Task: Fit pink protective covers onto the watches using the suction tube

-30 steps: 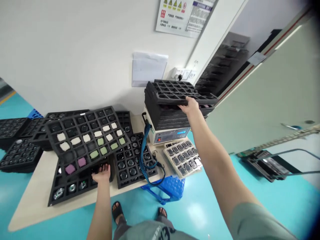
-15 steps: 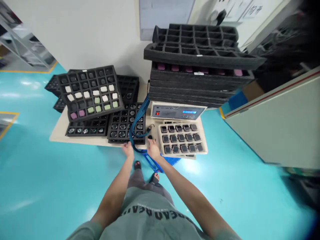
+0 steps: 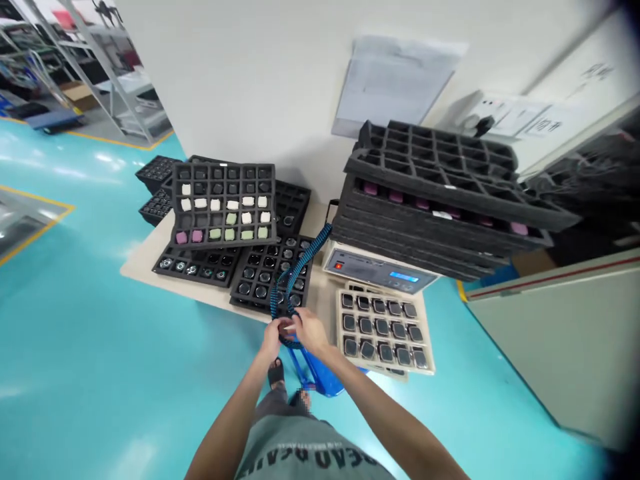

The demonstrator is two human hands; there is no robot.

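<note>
My left hand point(image 3: 271, 338) is closed at the table's front edge, its fingertips close to those of my right hand point(image 3: 309, 330), also closed. What is between the fingers is too small to make out. A blue-and-black braided cord point(image 3: 306, 259) loops down from beside the instrument and passes around and behind my hands. Right of my right hand lies a cream tray point(image 3: 430, 352) of square dark-faced pieces. Black trays of round pieces point(image 3: 261, 291) lie to the upper left of my hands.
Behind the cream tray stands an instrument point(image 3: 375, 270) with a lit display, under a tall stack of black foam trays point(image 3: 400, 227). A tilted tray point(image 3: 220, 245) holds white, green and purple pieces. A blue stool point(image 3: 325, 380) stands below the table edge.
My hands have come together at the lower end of the cord, whose loop has shifted toward them. The camera view has turned, so the table sits lower and further right.
</note>
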